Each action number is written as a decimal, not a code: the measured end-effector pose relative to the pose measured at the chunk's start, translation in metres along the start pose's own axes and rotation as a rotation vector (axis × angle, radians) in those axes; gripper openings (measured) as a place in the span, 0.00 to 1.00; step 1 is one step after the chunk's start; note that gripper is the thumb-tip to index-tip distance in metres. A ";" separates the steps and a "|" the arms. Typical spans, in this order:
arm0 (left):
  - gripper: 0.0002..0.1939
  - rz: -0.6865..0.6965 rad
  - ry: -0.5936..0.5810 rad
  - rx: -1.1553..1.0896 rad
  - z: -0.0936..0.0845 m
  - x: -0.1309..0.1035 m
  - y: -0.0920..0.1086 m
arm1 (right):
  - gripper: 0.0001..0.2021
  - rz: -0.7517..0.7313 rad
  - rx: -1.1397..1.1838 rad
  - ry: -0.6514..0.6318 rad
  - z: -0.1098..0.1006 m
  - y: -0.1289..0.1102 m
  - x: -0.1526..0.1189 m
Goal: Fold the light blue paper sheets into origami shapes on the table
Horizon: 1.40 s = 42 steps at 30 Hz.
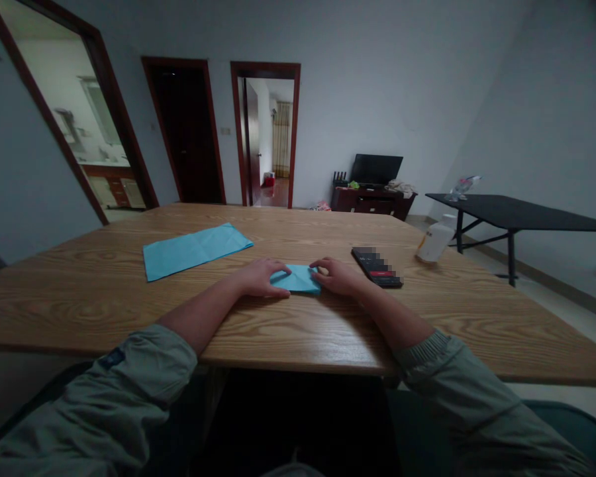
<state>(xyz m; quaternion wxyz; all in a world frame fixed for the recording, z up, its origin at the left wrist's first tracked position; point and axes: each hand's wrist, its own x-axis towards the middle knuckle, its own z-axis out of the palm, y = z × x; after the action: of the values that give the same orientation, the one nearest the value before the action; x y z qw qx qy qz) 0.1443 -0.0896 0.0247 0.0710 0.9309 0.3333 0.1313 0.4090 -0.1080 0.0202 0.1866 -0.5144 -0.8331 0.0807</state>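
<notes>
Small blue sheet (300,279) — folded, on the wooden table (298,334).

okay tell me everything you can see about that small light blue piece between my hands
The small blue piece is a roughly oblong, light blue sheet, thin and matte, with faint crease lines across its top; whether it is cloth or paper, I can't tell. It lies nearly flat on the wooden table, near the front edge, its longer side running left to right. Your left hand touches its left end, your right hand its right end, and fingers partly cover both.
</notes>
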 end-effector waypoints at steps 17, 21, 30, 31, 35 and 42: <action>0.23 -0.128 0.256 -0.176 -0.010 0.002 0.004 | 0.30 0.191 0.254 0.064 -0.002 0.012 0.008; 0.23 -0.128 0.293 -0.245 -0.009 0.003 0.005 | 0.30 0.158 0.334 0.034 -0.005 0.003 0.004; 0.23 -0.117 0.271 -0.531 -0.004 0.005 0.005 | 0.27 0.210 0.709 0.015 -0.007 -0.015 0.002; 0.24 -0.108 0.268 -0.573 -0.003 0.005 0.007 | 0.27 0.217 0.774 0.022 -0.007 -0.018 0.002; 0.36 -0.091 0.307 -0.710 -0.001 0.007 0.018 | 0.26 0.219 0.924 0.058 -0.005 -0.036 0.002; 0.42 -0.077 0.403 -0.755 0.000 0.011 0.030 | 0.30 0.007 0.859 0.117 0.002 -0.064 0.008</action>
<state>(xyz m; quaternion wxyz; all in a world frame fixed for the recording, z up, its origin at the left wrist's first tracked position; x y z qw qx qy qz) 0.1708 -0.1054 0.0336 0.3451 0.7821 0.3036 0.4207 0.3520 -0.1305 0.0410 0.4302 -0.3967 -0.7102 0.3914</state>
